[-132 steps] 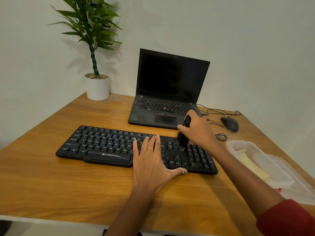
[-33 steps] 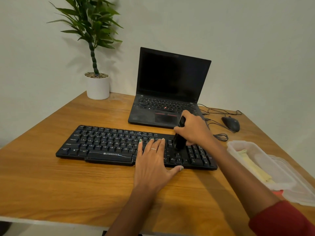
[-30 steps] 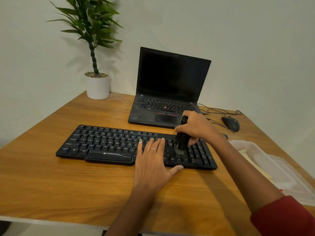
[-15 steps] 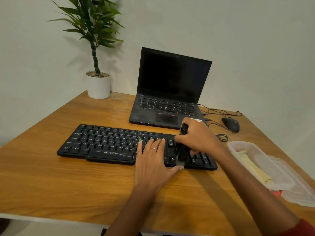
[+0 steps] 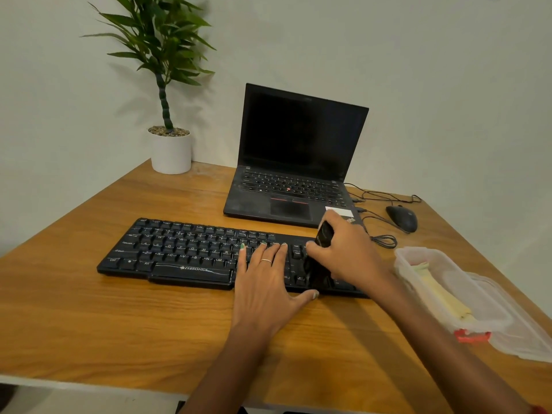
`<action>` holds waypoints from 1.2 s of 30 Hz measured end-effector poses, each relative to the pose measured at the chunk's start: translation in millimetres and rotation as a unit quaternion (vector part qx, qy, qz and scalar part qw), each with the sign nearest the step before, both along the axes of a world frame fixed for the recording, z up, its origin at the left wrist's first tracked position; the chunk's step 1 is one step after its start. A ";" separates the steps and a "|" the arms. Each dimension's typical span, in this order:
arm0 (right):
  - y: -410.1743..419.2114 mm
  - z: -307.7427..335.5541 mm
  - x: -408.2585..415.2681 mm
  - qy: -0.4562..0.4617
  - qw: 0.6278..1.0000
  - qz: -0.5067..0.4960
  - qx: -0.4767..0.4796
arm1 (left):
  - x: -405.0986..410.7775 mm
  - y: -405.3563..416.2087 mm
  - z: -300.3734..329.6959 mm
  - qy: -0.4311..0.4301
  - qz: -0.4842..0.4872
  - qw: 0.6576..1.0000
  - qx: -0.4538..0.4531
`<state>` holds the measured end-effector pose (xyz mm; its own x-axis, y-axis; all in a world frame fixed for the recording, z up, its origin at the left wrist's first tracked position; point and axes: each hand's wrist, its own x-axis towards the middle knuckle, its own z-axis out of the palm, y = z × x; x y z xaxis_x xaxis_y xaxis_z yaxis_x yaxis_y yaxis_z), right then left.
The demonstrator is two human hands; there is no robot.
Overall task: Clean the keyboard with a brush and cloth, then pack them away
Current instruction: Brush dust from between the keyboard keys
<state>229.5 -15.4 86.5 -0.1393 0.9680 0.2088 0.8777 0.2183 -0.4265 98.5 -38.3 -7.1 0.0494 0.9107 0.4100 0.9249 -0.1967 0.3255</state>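
Black on black makes this hard to read: the brush (image 5: 321,258) in your right hand (image 5: 348,252) stands nearly upright over the right end of the keyboard (image 5: 185,252), its handle top poking out above your knuckles and its bristles down among the keys. Your right fingers are curled and pinching the handle. Your left hand (image 5: 265,282) lies flat, fingers spread and pressed on the keys just left of the brush, thumb at the front edge, steadying the board. The keyboard's long axis runs left to right across the middle of the frame, so the unbrushed length, as I judge it, lies leftward from the bristles, under and beyond your left hand. At the right edge sits the clear box (image 5: 418,264) with the yellow cloth (image 5: 442,297) inside, nearer your right hand.
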 end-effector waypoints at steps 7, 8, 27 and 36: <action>0.5 -0.8 -5.0 -0.009 0.999 0.001 0.042 | -0.2 -0.5 0.0 -0.003 -0.003 1.000 0.000; 0.4 0.6 -5.8 -0.009 1.000 0.009 0.012 | -0.2 -0.4 -0.2 -0.003 -0.004 1.000 0.001; 2.1 8.0 -12.6 0.009 0.998 0.041 -0.041 | 0.5 -0.4 -0.2 -0.009 -0.004 1.000 0.002; 18.0 9.2 -3.1 0.075 0.992 0.023 -0.103 | -0.5 -1.6 2.5 -0.012 -0.007 1.000 -0.004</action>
